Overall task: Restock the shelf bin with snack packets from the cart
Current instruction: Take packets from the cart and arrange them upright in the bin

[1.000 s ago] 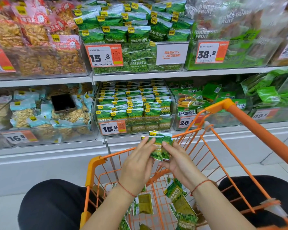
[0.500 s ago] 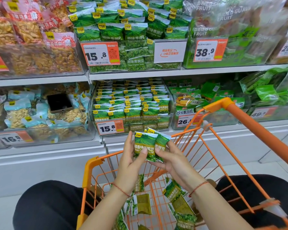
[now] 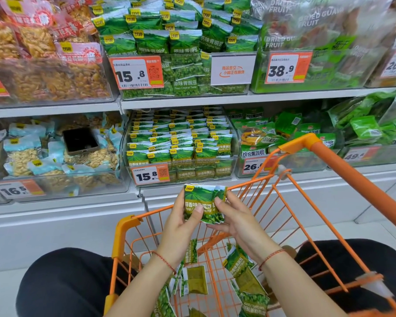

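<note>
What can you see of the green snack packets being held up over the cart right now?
The held packets are a small stack of glossy green pouches, the front one facing the camera upright, with a yellow logo top left, white characters, "Peas Garlic Flavor" partly covered, and peas pictured below. At least two more edges fan out behind on the right. The left hand holds the stack with thumb across the front; the right hand pinches its right side. They sit above the orange cart, below the matching shelf bin.

A shop: priced shelf bins [image 3: 181, 177] of snack packets, an orange cart [image 3: 325, 149]
</note>
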